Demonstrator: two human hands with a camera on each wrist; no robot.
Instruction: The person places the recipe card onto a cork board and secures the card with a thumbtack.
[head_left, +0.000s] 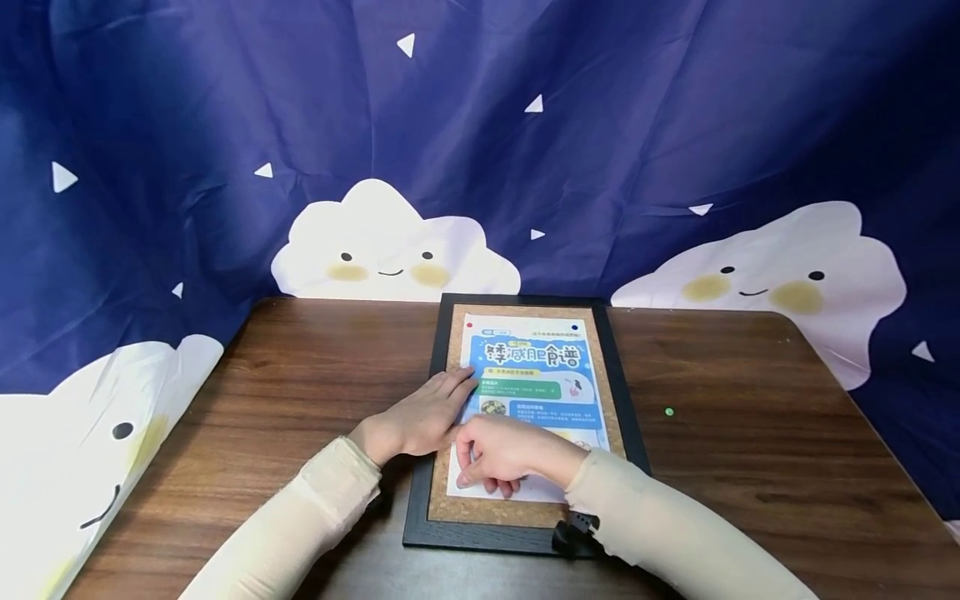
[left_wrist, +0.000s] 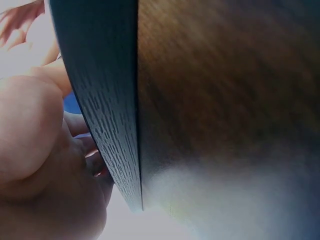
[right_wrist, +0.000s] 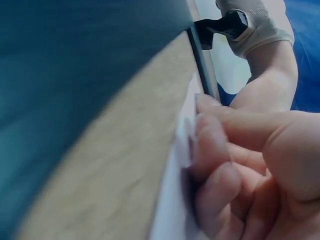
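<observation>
A printed poster (head_left: 555, 415) lies on a cork board (head_left: 510, 510) with a black frame (head_left: 480, 535). A red pin (head_left: 469, 325) and a dark blue pin (head_left: 574, 327) sit at its top corners. My left hand (head_left: 427, 418) rests across the frame's left side, its fingers stretched onto the poster's left edge. Beside it, my right hand (head_left: 502, 450) is at the poster's lower left, fingers curled. In the right wrist view, the right hand (right_wrist: 270, 165) has its thumb and forefinger tips against the paper (right_wrist: 172, 185); whether anything is between them is hidden.
A small round green piece (head_left: 670, 412) lies on the brown wooden table (head_left: 750, 467), right of the board. Behind the table hangs a dark blue cloth (head_left: 465, 117) with clouds. A black wrist device (head_left: 573, 540) overlaps the frame's lower right edge.
</observation>
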